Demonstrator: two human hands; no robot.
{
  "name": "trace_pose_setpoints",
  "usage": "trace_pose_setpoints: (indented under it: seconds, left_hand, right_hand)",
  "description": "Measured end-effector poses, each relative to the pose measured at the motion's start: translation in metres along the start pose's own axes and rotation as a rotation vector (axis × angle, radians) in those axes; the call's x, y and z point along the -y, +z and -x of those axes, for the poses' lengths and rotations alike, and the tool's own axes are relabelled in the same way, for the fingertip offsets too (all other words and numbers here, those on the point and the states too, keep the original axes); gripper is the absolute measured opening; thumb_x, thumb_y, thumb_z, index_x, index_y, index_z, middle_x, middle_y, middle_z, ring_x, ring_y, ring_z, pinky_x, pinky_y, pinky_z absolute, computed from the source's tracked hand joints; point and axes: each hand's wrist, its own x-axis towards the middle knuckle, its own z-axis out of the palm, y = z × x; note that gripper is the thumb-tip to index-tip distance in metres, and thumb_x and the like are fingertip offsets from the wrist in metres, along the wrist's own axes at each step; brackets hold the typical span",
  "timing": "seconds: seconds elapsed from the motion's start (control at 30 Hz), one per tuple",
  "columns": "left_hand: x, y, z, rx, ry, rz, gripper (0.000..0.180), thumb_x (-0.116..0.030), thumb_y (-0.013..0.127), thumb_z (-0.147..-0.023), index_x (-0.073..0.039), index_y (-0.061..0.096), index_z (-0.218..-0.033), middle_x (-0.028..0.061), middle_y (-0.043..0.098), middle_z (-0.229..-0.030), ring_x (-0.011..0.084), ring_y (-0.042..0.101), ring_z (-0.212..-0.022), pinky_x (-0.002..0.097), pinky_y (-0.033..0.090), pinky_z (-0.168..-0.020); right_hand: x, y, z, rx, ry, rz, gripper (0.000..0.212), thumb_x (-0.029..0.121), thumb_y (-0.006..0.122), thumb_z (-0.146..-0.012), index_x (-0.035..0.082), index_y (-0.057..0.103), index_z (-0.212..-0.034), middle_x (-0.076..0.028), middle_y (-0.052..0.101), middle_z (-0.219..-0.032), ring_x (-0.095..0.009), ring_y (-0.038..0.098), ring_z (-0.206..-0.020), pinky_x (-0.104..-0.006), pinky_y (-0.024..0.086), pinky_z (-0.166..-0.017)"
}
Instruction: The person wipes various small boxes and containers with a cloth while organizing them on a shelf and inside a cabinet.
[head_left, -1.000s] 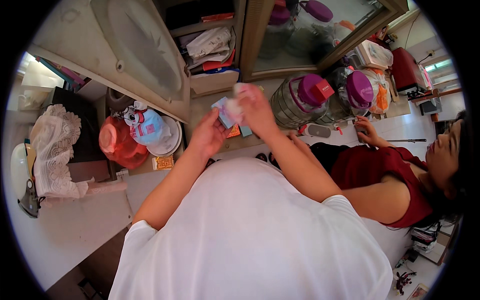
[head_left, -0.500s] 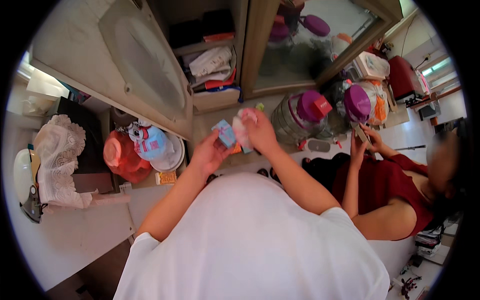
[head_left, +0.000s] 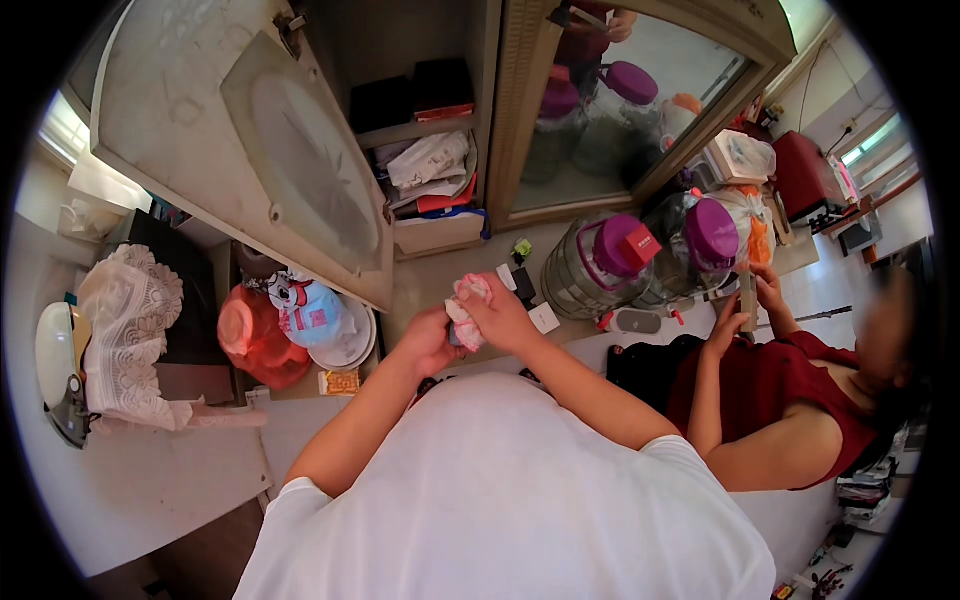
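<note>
Right hand (head_left: 503, 316) closed on pink cloth (head_left: 467, 312), left hand (head_left: 430, 342) gripping mostly hidden blue item (head_left: 455, 339), both together; handling looks unfinished, remainder cannot be told.

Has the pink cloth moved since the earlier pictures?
Yes. Judged against the cabinet, the pink cloth has moved away from it, toward the white shirt.

The right hand (head_left: 500, 313) has brought the pink-and-white cloth (head_left: 467, 312) against the left hand (head_left: 428, 343).
The light blue box (head_left: 456, 338), which was plainly seen before, is now almost hidden between them; beyond the hands, a black piece (head_left: 523, 284) and a white card (head_left: 544, 318) have come into view, and the co-worker's hands (head_left: 766, 288), one second ago apart, now hold a flat object (head_left: 748, 300).
</note>
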Motion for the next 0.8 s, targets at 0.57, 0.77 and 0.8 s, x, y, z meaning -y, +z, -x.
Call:
trace_pose_setpoints:
  seconds: [0.57,0.77,0.8]
  left_hand:
    - [-0.005,-0.011,0.003,-0.143,0.099,0.13,0.025,-0.02,0.052,-0.101,-0.013,0.056,-0.125,0.0063,0.063,-0.12,0.0225,0.061,-0.107,0.0388,0.052,-0.086]
    - [0.011,-0.027,-0.003,-0.213,0.078,0.063,0.028,-0.011,0.058,-0.099,-0.016,0.056,-0.126,0.0019,0.063,-0.121,0.0208,0.06,-0.112,0.0405,0.047,-0.098]
    - [0.014,-0.029,-0.003,-0.228,0.054,0.068,0.027,-0.013,0.058,-0.099,-0.016,0.056,-0.126,0.0011,0.063,-0.121,0.0203,0.059,-0.113,0.0406,0.046,-0.099]
  right_hand:
    - [-0.052,-0.054,0.005,-0.094,0.225,0.207,0.022,0.024,0.067,-0.092,0.002,0.066,-0.094,-0.005,0.064,-0.084,-0.013,0.058,-0.076,-0.0297,0.049,-0.068]
    - [-0.032,-0.046,0.018,0.169,0.446,0.09,0.042,0.043,0.068,-0.092,0.002,0.07,-0.089,-0.006,0.061,-0.072,-0.015,0.057,-0.065,-0.0328,0.048,-0.06]
    - [-0.03,-0.041,0.016,0.219,0.425,0.031,0.044,0.044,0.068,-0.093,0.001,0.07,-0.089,-0.005,0.061,-0.072,-0.015,0.057,-0.065,-0.033,0.048,-0.06]
